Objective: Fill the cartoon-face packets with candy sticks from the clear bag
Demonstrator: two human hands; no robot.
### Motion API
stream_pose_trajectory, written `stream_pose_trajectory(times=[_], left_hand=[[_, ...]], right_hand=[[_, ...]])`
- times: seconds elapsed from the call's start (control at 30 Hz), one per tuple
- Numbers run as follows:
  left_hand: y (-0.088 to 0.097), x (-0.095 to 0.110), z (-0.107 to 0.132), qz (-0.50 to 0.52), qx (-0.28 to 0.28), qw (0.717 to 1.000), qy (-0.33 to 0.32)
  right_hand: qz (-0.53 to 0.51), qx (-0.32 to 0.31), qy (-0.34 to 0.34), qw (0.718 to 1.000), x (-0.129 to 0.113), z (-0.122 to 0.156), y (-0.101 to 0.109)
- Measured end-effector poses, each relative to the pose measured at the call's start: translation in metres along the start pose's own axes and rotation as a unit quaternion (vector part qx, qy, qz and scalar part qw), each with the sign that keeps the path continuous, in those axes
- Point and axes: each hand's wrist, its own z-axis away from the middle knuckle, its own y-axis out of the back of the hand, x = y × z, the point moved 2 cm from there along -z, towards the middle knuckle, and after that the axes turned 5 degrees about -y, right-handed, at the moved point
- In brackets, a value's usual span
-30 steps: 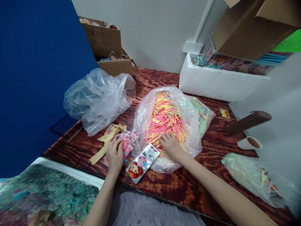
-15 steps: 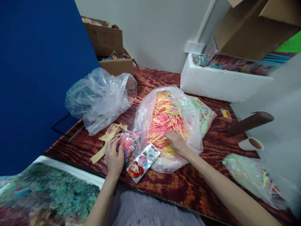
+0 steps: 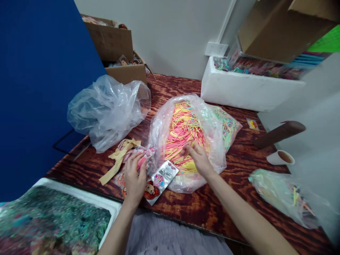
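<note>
My left hand rests on a pile of small clear packets with pink contents, its thumb apart from the bent fingers. Partly behind that hand lies a silver packet with a red-haired cartoon character on it. My right hand hovers over a large open plastic bag full of thin pink and yellow sticks. Its fingers are pinched together, with a bit of yellow showing at them; what they hold is not clear. Tan strips lie left of the packets.
A crumpled clear bag lies at the left, cardboard boxes behind it. A filled white foam box stands at back right. A paper cup, a brown cylinder and another plastic bag are on the right. A foam tub is lower left.
My left hand has shifted slightly right and down over the packets, now covering part of the silver packet. My right hand has lifted from the sticks, its fingers pinched. The view has shifted slightly.
</note>
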Motion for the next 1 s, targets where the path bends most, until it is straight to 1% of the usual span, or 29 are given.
stream_pose_trajectory(times=[0.07, 0.17, 0.23, 0.3, 0.4, 0.47, 0.53, 0.57, 0.63, 0.7, 0.77, 0.87, 0.93, 1.0], left_hand=[[-0.002, 0.010, 0.001, 0.025, -0.010, 1.000, 0.009], [-0.005, 0.026, 0.008, 0.059, -0.033, 0.998, 0.009], [-0.008, 0.036, 0.015, 0.071, -0.049, 0.996, -0.013], [-0.012, 0.045, 0.022, 0.069, -0.065, 0.994, -0.055], [-0.021, 0.053, 0.030, 0.048, -0.102, 0.985, -0.128], [-0.028, 0.054, 0.033, 0.032, -0.139, 0.976, -0.166], [-0.034, 0.053, 0.035, 0.019, -0.177, 0.965, -0.192], [-0.035, 0.051, 0.035, 0.021, -0.189, 0.962, -0.194], [-0.033, 0.047, 0.038, 0.035, -0.188, 0.966, -0.176], [-0.029, 0.040, 0.042, 0.045, -0.161, 0.977, -0.136], [-0.026, 0.030, 0.046, 0.034, -0.145, 0.984, -0.094], [-0.029, 0.014, 0.052, -0.009, -0.168, 0.984, -0.055], [-0.034, 0.007, 0.055, -0.042, -0.189, 0.980, -0.050], [-0.038, 0.004, 0.056, -0.072, -0.199, 0.976, -0.051]], right_hand=[[-0.017, -0.019, -0.006, 1.000, 0.005, 0.016, -0.026], [0.030, -0.021, 0.013, 0.999, 0.025, 0.037, -0.058], [0.062, -0.017, 0.034, 0.997, 0.039, 0.047, -0.071], [0.067, -0.014, 0.044, 0.997, 0.049, 0.054, -0.078], [0.034, -0.015, 0.038, 0.999, 0.055, 0.057, -0.080], [0.017, -0.011, 0.034, 0.999, 0.055, 0.056, -0.079], [0.013, -0.010, 0.033, 0.999, 0.055, 0.054, -0.077], [0.012, -0.013, 0.030, 0.999, 0.054, 0.053, -0.077], [0.009, -0.027, 0.020, 0.999, 0.053, 0.051, -0.075], [0.015, -0.034, 0.014, 0.999, 0.052, 0.051, -0.074], [0.031, -0.036, 0.019, 0.999, 0.051, 0.052, -0.073], [0.051, -0.038, 0.023, 0.998, 0.050, 0.053, -0.071], [0.047, -0.041, 0.018, 0.998, 0.048, 0.053, -0.070], [0.035, -0.042, 0.012, 0.998, 0.044, 0.054, -0.069]])
